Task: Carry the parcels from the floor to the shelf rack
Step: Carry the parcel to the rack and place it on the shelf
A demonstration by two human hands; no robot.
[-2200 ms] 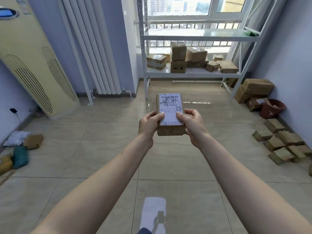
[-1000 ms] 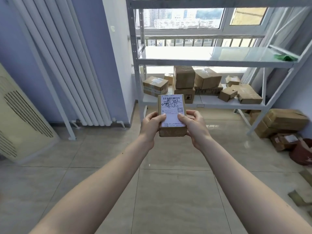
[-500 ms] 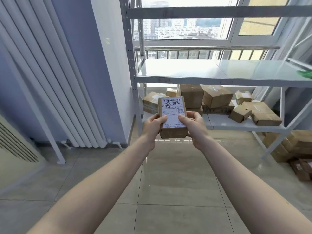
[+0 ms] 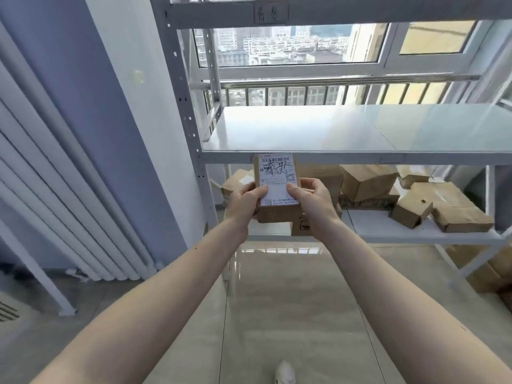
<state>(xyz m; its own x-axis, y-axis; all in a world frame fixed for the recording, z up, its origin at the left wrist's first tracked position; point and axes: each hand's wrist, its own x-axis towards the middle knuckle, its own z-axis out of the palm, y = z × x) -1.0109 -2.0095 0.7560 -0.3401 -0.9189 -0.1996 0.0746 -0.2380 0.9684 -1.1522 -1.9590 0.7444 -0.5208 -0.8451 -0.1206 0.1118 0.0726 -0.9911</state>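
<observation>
So the biggest thing here is the white metal shelf rack (image 4: pixel 304 156) filling the upper and right side of the frame, set against a window; its middle shelf is bare and the lower one, centre right, already carries a jumble of brown cardboard boxes (image 4: pixel 368 181), so I'd guess that lower level is where deliveries are being collected. To the left is a white ribbed panel radiator (image 4: pixel 55 189) on the blue wall, and glossy beige floor tiles (image 4: pixel 277 314) run along the bottom. Dead centre, the small brown cardboard parcel with the white shipping label (image 4: pixel 278 187) is held out in front of the rack at about the height of the middle shelf's front edge, not resting on anything yet. The left hand (image 4: pixel 245 199) and right hand (image 4: pixel 311 200) each clamp a side of it, thumbs on the label, probably to keep it level and readable while choosing a spot.
</observation>
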